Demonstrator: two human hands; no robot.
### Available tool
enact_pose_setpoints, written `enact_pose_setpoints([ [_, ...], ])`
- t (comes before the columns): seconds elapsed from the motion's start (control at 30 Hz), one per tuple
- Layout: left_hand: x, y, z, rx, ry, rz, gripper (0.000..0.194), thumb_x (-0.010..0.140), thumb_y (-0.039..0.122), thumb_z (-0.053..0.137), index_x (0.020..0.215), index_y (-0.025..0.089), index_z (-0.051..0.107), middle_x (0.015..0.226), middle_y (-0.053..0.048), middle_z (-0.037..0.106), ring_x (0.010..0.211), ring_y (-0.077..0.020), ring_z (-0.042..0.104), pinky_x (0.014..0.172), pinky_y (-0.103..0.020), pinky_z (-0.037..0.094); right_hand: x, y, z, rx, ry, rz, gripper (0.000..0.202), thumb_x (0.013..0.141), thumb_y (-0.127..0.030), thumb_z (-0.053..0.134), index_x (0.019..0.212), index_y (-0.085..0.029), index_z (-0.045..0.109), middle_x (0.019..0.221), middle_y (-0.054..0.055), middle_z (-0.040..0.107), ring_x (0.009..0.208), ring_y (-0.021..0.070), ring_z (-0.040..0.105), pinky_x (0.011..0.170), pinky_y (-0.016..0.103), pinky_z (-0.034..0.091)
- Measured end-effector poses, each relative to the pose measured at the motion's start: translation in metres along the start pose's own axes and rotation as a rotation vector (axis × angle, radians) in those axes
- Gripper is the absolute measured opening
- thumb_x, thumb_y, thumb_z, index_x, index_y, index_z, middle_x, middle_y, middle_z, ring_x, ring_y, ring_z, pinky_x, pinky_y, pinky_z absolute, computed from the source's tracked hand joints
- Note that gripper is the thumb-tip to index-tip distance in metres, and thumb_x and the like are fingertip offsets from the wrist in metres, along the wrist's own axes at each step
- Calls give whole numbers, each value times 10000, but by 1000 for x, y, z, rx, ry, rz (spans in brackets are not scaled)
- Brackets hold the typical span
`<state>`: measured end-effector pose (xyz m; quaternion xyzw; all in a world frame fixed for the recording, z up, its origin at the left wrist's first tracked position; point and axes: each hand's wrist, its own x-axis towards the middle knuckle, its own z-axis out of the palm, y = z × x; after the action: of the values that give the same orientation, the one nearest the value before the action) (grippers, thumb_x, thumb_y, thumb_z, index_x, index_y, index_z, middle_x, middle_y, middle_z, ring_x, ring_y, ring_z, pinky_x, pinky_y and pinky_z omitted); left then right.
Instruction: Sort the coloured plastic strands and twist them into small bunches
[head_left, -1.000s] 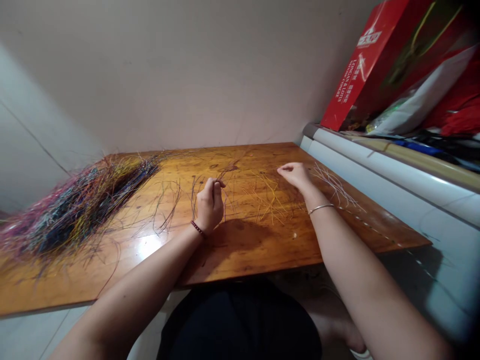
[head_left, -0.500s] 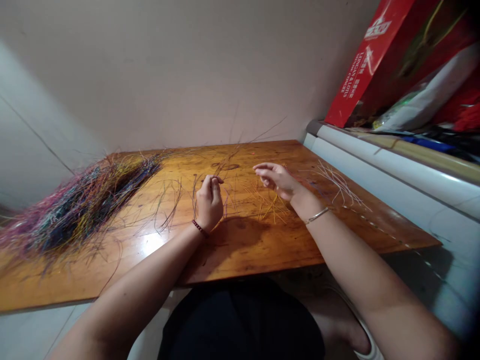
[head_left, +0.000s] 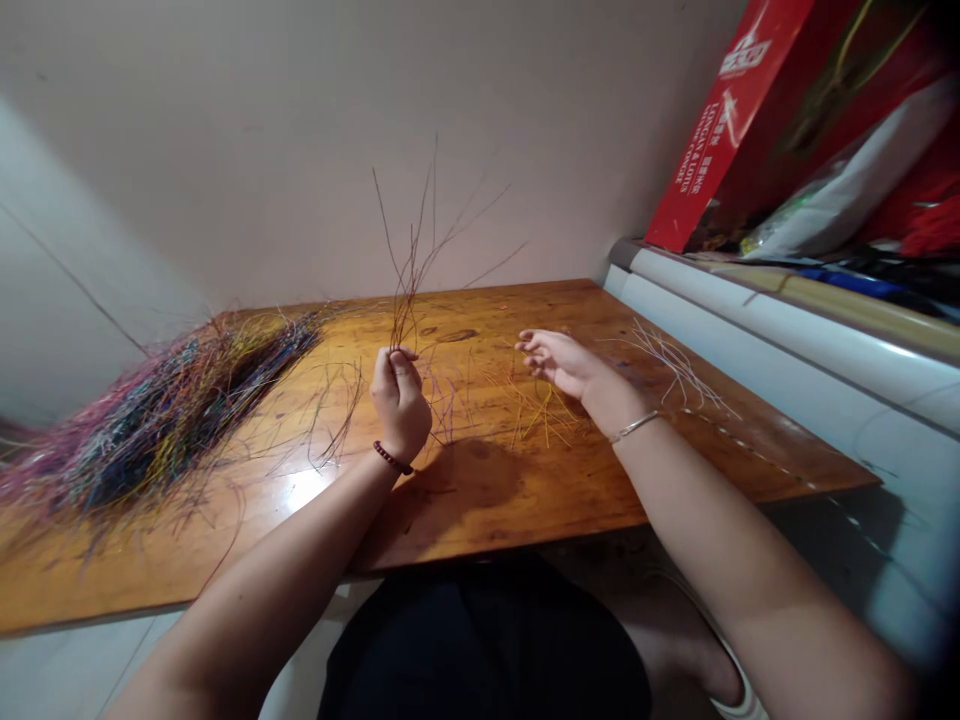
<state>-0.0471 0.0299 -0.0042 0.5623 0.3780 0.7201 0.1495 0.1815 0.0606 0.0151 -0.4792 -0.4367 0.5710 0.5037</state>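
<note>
The left hand [head_left: 400, 400] pinches a small bunch of thin dark-red wire strands [head_left: 415, 262] upright above the glossy wooden table [head_left: 480, 490], while the right hand [head_left: 564, 364] hovers open, empty.

dim warm light | glare on table [head_left: 300, 490] | soft edges, wide-angle bend | source perhaps overhead

- Bunch of thin brown strands [head_left: 411, 270]: pinched at its lower end in a closed fist, standing upright above the table's middle, tips fanning outward against the far wall.
- Yellow strands [head_left: 534, 405]: scattered flat, just right of centre.
</note>
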Motion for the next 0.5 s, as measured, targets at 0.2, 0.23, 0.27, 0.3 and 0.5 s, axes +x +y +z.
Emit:
enact_pose_setpoints([
  [0.2, -5, 4, 2, -52, -67, -28, 301, 943, 436, 321, 795, 212, 458, 530, 51, 302, 422, -81, 284, 420, -241, 248, -12, 7, 20, -25, -255, -95, 446, 727, -329, 693, 1151, -258, 575, 1031, 25, 601, 581, 38, 492, 457, 152, 364],
  [0.23, -6, 4, 2, -55, -82, -28, 301, 942, 436, 322, 798, 212, 462, 530, 50, 309, 422, -81, 289, 421, -240, 252, -12, 7, 23, -18, -227, -130, 422, 738, -363, 682, 1135, -254, 591, 1012, 21, 598, 547, 28, 462, 438, 151, 340],
  [0.27, -7, 4, 2, -58, -96, -26, 301, 942, 435, 325, 800, 211, 468, 531, 49, 317, 425, -80, 297, 424, -238, 257, -12, 7, 24, -13, -183, -163, 390, 745, -387, 672, 1102, -242, 613, 978, 16, 597, 514, 18, 427, 417, 151, 309],
  [0.3, -8, 4, 2, -61, -106, -23, 302, 941, 434, 330, 799, 209, 473, 532, 47, 326, 428, -79, 303, 428, -236, 261, -11, 8, 25, -8, -137, -194, 360, 747, -404, 667, 1060, -226, 634, 942, 12, 594, 490, 11, 396, 402, 151, 278],
  [0.5, -11, 3, 3, -72, -143, -24, 301, 935, 425, 358, 792, 198, 492, 539, 45, 351, 441, -73, 311, 440, -224, 265, 1, 7, 18, 46, 34, -289, 358, 681, -476, 701, 885, -183, 680, 854, 10, 607, 470, 4, 364, 383, 155, 208],
])
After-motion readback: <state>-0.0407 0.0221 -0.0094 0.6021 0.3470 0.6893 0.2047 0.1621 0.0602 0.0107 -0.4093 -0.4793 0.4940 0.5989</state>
